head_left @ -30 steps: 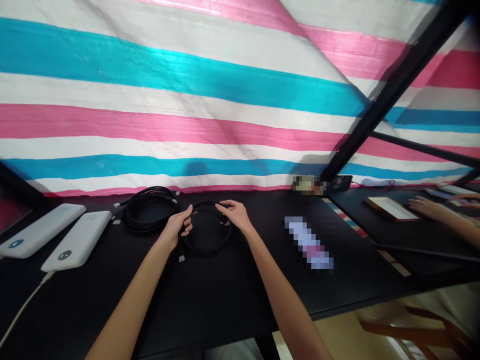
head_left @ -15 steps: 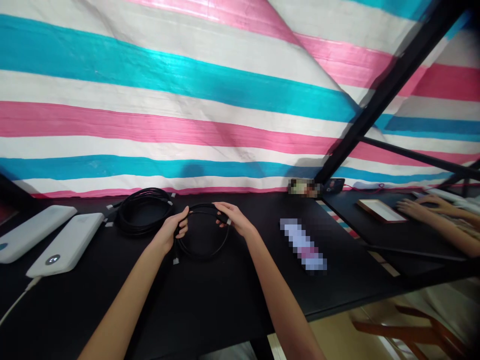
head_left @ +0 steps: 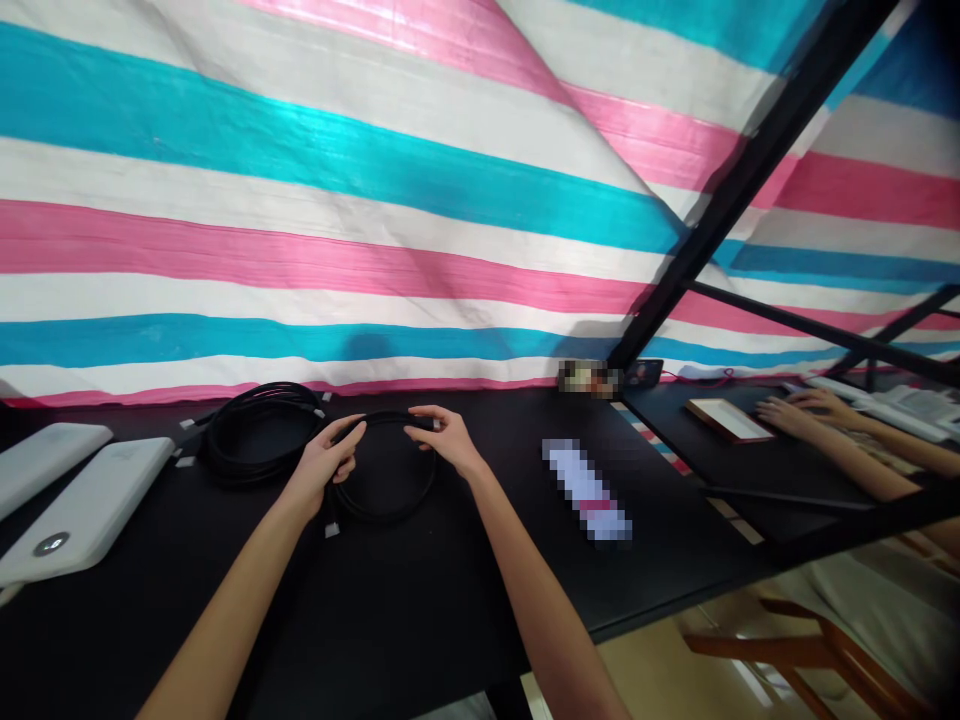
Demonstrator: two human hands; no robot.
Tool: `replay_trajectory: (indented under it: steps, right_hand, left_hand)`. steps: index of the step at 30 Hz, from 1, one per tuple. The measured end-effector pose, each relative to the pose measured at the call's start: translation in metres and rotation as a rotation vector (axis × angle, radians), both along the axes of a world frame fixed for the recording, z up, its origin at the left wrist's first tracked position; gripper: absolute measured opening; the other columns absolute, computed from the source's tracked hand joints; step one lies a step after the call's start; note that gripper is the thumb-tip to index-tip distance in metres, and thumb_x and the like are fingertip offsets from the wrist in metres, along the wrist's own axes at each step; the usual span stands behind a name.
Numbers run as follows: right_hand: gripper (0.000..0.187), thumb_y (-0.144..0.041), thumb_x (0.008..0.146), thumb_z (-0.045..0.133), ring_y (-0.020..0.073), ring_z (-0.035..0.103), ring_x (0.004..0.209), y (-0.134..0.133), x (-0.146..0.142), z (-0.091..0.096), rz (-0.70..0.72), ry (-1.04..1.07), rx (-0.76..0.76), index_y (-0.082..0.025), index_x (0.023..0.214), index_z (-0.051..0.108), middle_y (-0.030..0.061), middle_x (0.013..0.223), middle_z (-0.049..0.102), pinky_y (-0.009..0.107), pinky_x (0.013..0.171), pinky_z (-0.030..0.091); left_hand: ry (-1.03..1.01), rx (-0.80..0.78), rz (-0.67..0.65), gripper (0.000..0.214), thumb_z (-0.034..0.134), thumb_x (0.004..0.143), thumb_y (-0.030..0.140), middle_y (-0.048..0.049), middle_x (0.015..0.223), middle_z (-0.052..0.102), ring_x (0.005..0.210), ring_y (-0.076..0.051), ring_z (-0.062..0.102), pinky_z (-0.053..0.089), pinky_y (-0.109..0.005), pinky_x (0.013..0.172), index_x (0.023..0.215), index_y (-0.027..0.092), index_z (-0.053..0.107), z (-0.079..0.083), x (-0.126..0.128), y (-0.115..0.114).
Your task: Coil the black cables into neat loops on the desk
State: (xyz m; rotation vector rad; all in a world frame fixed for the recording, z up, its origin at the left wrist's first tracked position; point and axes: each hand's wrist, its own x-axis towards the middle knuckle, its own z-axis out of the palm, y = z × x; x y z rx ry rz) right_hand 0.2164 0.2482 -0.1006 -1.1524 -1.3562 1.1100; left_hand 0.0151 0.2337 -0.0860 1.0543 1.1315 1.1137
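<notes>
Between my hands a black cable (head_left: pixel 386 517) forms a loop just over the black tabletop. My left hand (head_left: pixel 324 460) is closed round the loop's left side, and one silver plug end (head_left: pixel 332 530) hangs below it. At the loop's upper right, my right hand (head_left: pixel 444 440) pinches the cable near its other plug end (head_left: pixel 435 425). Left of my hands lies a second coil of black cable (head_left: pixel 225 465), several pale plug ends sticking out from it.
Two white power banks (head_left: pixel 112 500) (head_left: pixel 52 455) lie at the left. A phone with a blurred screen (head_left: pixel 585 490) rests right of my hands. Black metal frame bars (head_left: pixel 720 220) rise at the right. Beyond them, another person's hands (head_left: pixel 795 412) are near a shallow box (head_left: pixel 727 420).
The view has turned slightly right, so everything sits further left. My right fingers have shifted on the cable near its plug end; my left hand still grips the loop.
</notes>
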Motion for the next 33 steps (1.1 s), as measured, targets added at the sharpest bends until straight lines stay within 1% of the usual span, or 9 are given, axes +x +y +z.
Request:
replay_trajectory:
  steps: [4,7,11,15,20,22,25,28,33]
  right_hand:
    - [0.039,-0.039,0.064,0.074,0.01,0.06,0.06,0.005,0.0,-0.006,-0.041,-0.014,0.04,-0.017,0.096,0.07,-0.0007,0.068,0.062,0.02,0.052,0.051]
    - [0.039,-0.039,0.063,0.074,0.0108,0.06,0.058,0.005,-0.001,-0.005,-0.035,0.01,0.036,-0.016,0.094,0.07,-0.0014,0.062,0.06,0.02,0.051,0.05]
    - [0.042,-0.037,0.062,0.076,0.0108,0.06,0.058,0.002,-0.002,-0.003,-0.018,0.003,0.003,-0.017,0.098,0.069,-0.0013,0.062,0.062,0.02,0.05,0.048]
    - [0.047,-0.036,0.063,0.076,0.0104,0.061,0.057,0.0,-0.002,0.0,-0.008,-0.016,-0.026,-0.018,0.105,0.067,-0.0007,0.065,0.063,0.018,0.047,0.047]
    - [0.04,-0.046,0.072,0.067,0.0107,0.063,0.057,-0.001,-0.003,0.001,0.039,-0.032,-0.085,-0.018,0.101,0.069,0.0053,0.081,0.067,0.017,0.043,0.047]
    - [0.039,-0.046,0.073,0.067,0.0107,0.063,0.056,-0.001,-0.004,-0.001,0.044,-0.044,-0.071,-0.018,0.1,0.069,0.0057,0.082,0.067,0.017,0.043,0.047]
    - [0.038,-0.044,0.073,0.068,0.0108,0.062,0.054,0.0,-0.004,-0.004,0.013,-0.063,-0.042,-0.018,0.1,0.069,0.0044,0.076,0.067,0.017,0.041,0.047]
    - [0.037,-0.043,0.072,0.068,0.0102,0.061,0.052,0.002,-0.003,-0.008,-0.025,-0.082,-0.022,-0.018,0.098,0.069,0.0027,0.071,0.065,0.017,0.04,0.045]
    - [0.035,-0.042,0.071,0.068,0.0081,0.056,0.046,0.003,-0.002,-0.01,-0.049,-0.108,0.007,-0.018,0.096,0.07,0.0004,0.064,0.062,0.016,0.037,0.042]
  left_hand:
    - [0.12,0.096,0.018,0.062,0.071,0.063,0.049,0.0105,0.047,0.036,0.036,-0.004,0.034,0.023,-0.014,0.035,0.114,0.017,0.058,-0.004,-0.001,-0.001]
    - [0.224,0.163,0.045,0.057,0.067,0.067,0.05,0.0073,0.051,0.044,0.037,-0.004,0.038,0.028,-0.016,0.035,0.113,0.017,0.059,-0.006,0.0,-0.001]
    - [0.312,0.19,0.075,0.054,0.063,0.07,0.05,0.0051,0.055,0.05,0.035,-0.005,0.039,0.03,-0.017,0.035,0.112,0.017,0.061,-0.008,0.003,-0.002]
    - [0.365,0.203,0.097,0.052,0.06,0.072,0.051,0.0055,0.051,0.05,0.034,-0.007,0.04,0.031,-0.018,0.034,0.111,0.017,0.061,-0.011,0.003,-0.001]
    - [0.598,0.266,0.116,0.046,0.054,0.076,0.051,0.0061,0.043,0.048,0.033,-0.011,0.046,0.038,-0.022,0.041,0.107,0.019,0.064,-0.017,0.0,0.002]
    - [0.666,0.275,0.112,0.045,0.051,0.078,0.052,0.0056,0.045,0.051,0.034,-0.011,0.048,0.04,-0.023,0.045,0.108,0.02,0.064,-0.018,-0.001,0.003]
    - [0.765,0.264,0.095,0.045,0.047,0.08,0.053,0.0046,0.052,0.056,0.037,-0.011,0.05,0.041,-0.024,0.049,0.11,0.024,0.063,-0.018,-0.001,0.001]
    - [0.909,0.249,0.067,0.043,0.044,0.082,0.053,0.0036,0.057,0.061,0.046,-0.014,0.056,0.04,-0.025,0.054,0.111,0.028,0.063,-0.014,-0.001,-0.001]
    - [1.079,0.215,0.003,0.041,0.038,0.086,0.051,0.0006,0.067,0.068,0.074,-0.02,0.064,0.039,-0.026,0.061,0.111,0.03,0.063,-0.006,0.0,-0.004]
